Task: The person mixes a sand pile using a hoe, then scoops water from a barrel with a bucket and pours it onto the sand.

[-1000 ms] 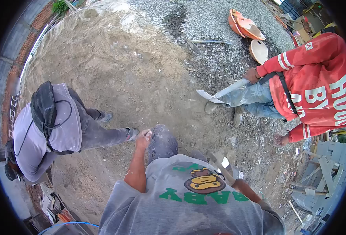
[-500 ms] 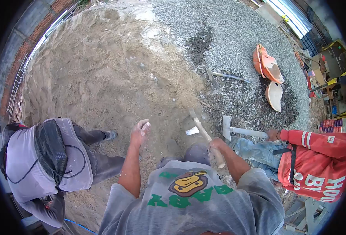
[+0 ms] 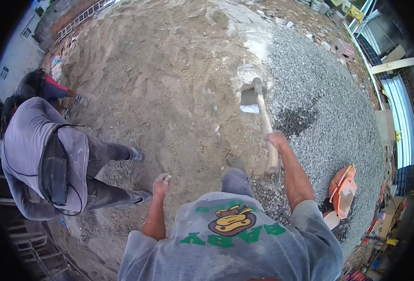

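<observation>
My right hand (image 3: 276,139) is wrapped around the wooden handle of a hoe (image 3: 269,122). The hoe's metal head points away from me, over the line where sand meets gravel. Its broad grey blade (image 3: 249,96) ends in a bright, pale lower edge; I cannot tell whether it touches the ground. My left hand (image 3: 162,184) is held out over the sand on the left, fingers curled in, pale dust on the tips. Nothing shows in it. Under both hands spreads the sand pile (image 3: 169,93), with grey gravel (image 3: 329,112) to the right.
Close on my left, a person in a grey top (image 3: 52,154) bends over; another person (image 3: 40,86) is beyond. Broken orange buckets (image 3: 343,192) lie on the gravel at right. A ladder (image 3: 82,18) stands at the far left, and metal sheeting (image 3: 402,122) is at the right edge.
The hoe has swung from close to my feet to farther forward, with my right hand moving along. The view has turned right; the red-clad co-worker has left it. My left hand has dropped lower.
</observation>
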Available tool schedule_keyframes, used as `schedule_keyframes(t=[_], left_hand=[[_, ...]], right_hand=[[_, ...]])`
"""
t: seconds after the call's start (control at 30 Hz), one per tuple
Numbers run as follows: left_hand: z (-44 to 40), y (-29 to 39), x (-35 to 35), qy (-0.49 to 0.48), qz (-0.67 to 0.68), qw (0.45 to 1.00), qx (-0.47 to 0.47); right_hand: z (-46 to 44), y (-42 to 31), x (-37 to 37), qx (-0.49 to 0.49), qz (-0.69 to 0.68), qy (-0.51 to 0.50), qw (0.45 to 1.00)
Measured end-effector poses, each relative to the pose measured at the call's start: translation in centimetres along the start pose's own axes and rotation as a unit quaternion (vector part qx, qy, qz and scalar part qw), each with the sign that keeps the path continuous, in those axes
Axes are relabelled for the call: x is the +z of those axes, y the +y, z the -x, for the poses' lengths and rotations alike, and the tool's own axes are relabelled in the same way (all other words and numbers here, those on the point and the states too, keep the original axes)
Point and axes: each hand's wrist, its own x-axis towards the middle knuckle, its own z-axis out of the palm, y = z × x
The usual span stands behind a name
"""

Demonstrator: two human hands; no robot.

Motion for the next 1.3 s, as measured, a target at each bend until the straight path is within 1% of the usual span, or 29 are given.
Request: schedule_keyframes(t=[0.03, 0.07, 0.1, 0.13, 0.17, 0.2, 0.23, 0.27, 0.3, 0.33, 0.37, 0.43, 0.47, 0.57, 0.63, 0.67, 0.73, 0.77, 0.83, 0.9, 0.93, 0.97, 1.0, 1.1, 1.13, 1.17, 1.23, 1.27, 1.3], left_hand=[[-0.2, 1.0, 2.4, 0.046, 0.012, 0.999, 0.012], [-0.6, 2.3, 5.1, 0.088, -0.103, 0.989, 0.051], [-1.2, 3.5, 8.7, 0.088, -0.047, 0.995, 0.031], [0.2, 8.9, 10.7, 0.003, 0.009, 0.999, -0.047], [0.0, 9.8, 13.3, -0.048, -0.024, 0.998, 0.038], [2.0, 14.4, 13.6, -0.086, -0.107, 0.986, 0.09], [2.6, 16.1, 13.9, -0.144, -0.052, 0.979, 0.134], [2.8, 16.2, 14.7, -0.102, -0.04, 0.985, 0.132], [2.7, 14.9, 15.4, -0.038, -0.001, 0.992, 0.119], [2.1, 13.2, 16.0, 0.014, 0.034, 0.992, 0.119], [1.6, 10.9, 16.5, 0.061, -0.004, 0.996, 0.07], [2.2, 6.4, 16.5, 0.145, -0.071, 0.986, -0.032], [3.7, 6.5, 16.0, 0.178, -0.049, 0.982, -0.047], [8.8, 5.1, 15.9, 0.29, 0.01, 0.953, -0.091], [10.3, 1.5, 18.2, 0.372, 0.032, 0.922, -0.104], [12.2, 0.6, 19.4, 0.398, 0.039, 0.906, -0.138], [15.7, 0.6, 23.3, 0.439, 0.073, 0.875, -0.191], [16.7, -0.9, 26.4, 0.465, 0.127, 0.855, -0.192], [17.8, -6.9, 33.4, 0.504, 0.215, 0.814, -0.194], [23.0, -4.1, 38.5, 0.492, 0.26, 0.784, -0.275], [24.9, -3.9, 41.6, 0.486, 0.267, 0.775, -0.303], [26.5, -3.7, 44.2, 0.501, 0.213, 0.774, -0.324], [27.9, -3.5, 47.0, 0.512, 0.156, 0.772, -0.342], [30.1, -5.8, 54.4, 0.528, 0.412, 0.687, -0.281], [28.7, -10.8, 58.6, 0.591, 0.32, 0.682, -0.29], [29.3, -10.5, 59.3, 0.587, 0.35, 0.668, -0.293], [30.8, -8.7, 59.1, 0.58, 0.408, 0.639, -0.298], [31.8, -6.2, 57.5, 0.579, 0.516, 0.591, -0.222], [31.4, -6.1, 57.1, 0.589, 0.52, 0.58, -0.216]], right_hand=[[-6.3, 1.6, -0.3, 0.013, -0.014, -0.033, 0.999], [-2.0, -6.2, -3.3, 0.039, -0.017, -0.065, 0.997], [-6.4, -5.4, -3.5, -0.041, 0.127, -0.039, 0.99], [-10.6, -4.6, -3.7, -0.11, 0.273, 0.01, 0.956], [-14.4, -3.6, -3.6, -0.162, 0.285, 0.111, 0.938], [-17.2, -6.6, -5.7, -0.174, 0.328, 0.119, 0.921], [-21.4, -8.5, -7.6, -0.186, 0.267, 0.071, 0.943], [-24.9, -10.1, -8.2, -0.17, 0.205, 0.045, 0.963], [-23.7, -14.2, -9.7, -0.271, 0.414, 0.0, 0.869], [-24.3, -16.0, -9.0, -0.281, 0.4, 0.039, 0.871], [-25.2, -17.4, -9.0, -0.284, 0.387, 0.088, 0.873], [-21.4, -20.9, -8.5, -0.292, 0.395, 0.102, 0.865], [-19.9, -22.0, -7.7, -0.296, 0.402, 0.104, 0.86], [-24.8, -19.6, -3.9, -0.418, 0.417, 0.098, 0.801], [-23.0, -20.6, -2.4, -0.394, 0.416, 0.071, 0.816], [-21.9, -20.6, -3.0, -0.377, 0.423, 0.065, 0.822], [-21.1, -19.6, -1.8, -0.471, 0.487, 0.117, 0.726], [-21.1, -19.6, -2.2, -0.516, 0.522, 0.15, 0.662], [-15.4, -21.5, -3.5, -0.473, 0.528, 0.095, 0.699], [-12.2, -21.4, -4.9, -0.475, 0.527, 0.083, 0.7], [-15.1, -21.1, -4.3, -0.507, 0.551, 0.093, 0.656], [-17.4, -20.5, -4.1, -0.535, 0.57, 0.099, 0.615], [-17.4, -19.9, -4.7, -0.542, 0.571, 0.097, 0.609], [-12.6, -20.1, -6.1, -0.555, 0.548, 0.12, 0.614], [-10.4, -20.0, -6.4, -0.553, 0.549, 0.118, 0.616], [-8.9, -20.0, -6.8, -0.551, 0.549, 0.117, 0.617], [-9.7, -19.2, -5.6, -0.604, 0.516, 0.144, 0.59], [-10.0, -18.7, -4.6, -0.628, 0.501, 0.135, 0.58], [-10.0, -18.6, -3.9, -0.653, 0.485, 0.126, 0.568]])
